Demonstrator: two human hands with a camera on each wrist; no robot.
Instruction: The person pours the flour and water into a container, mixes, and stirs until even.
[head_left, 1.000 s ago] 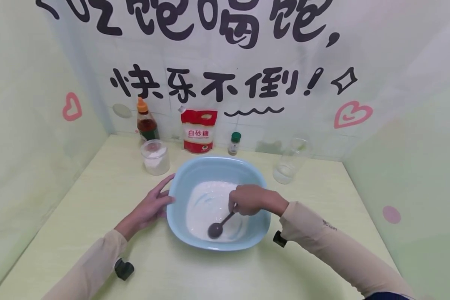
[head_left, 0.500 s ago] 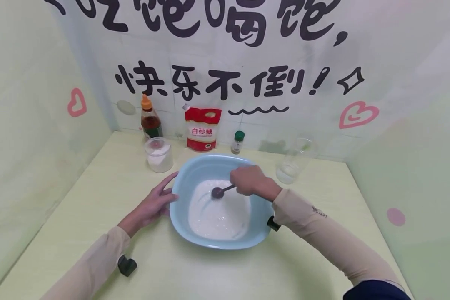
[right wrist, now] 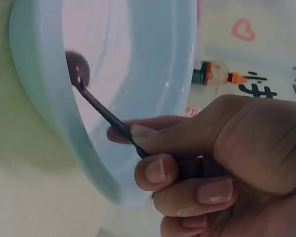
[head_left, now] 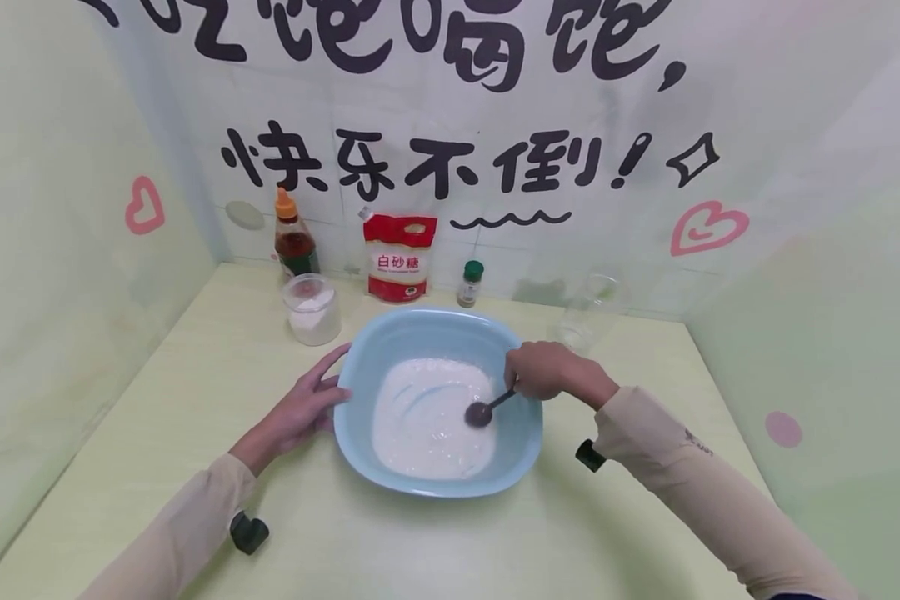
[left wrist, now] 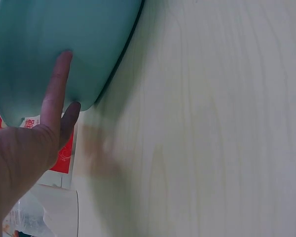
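Observation:
A light blue basin (head_left: 441, 487) stands on the table with a thick white liquid (head_left: 427, 433) in it. My left hand (head_left: 303, 410) steadies its left side, thumb at the rim. In the left wrist view, straight fingers (left wrist: 56, 89) rest against the outer wall. My right hand (head_left: 547, 369) grips the handle of a dark round-bowled spoon (head_left: 479, 414) above the basin's right side. The right wrist view shows thumb and forefinger pinching the handle, the other fingers curled below. The spoon's bowl (right wrist: 78, 69) is at the white liquid, partly hidden by the rim.
Along the back wall stand a sauce bottle (head_left: 296, 246) with an orange cap, a clear tub of white powder (head_left: 312, 312), a red and white sugar pouch (head_left: 397, 260) and a small green-capped jar (head_left: 470, 283). A clear glass (head_left: 581, 321) stands behind the right hand.
The right hand has swept the spoon from the basin's front to its back, then across to the right side. The left hand keeps its place at the basin.

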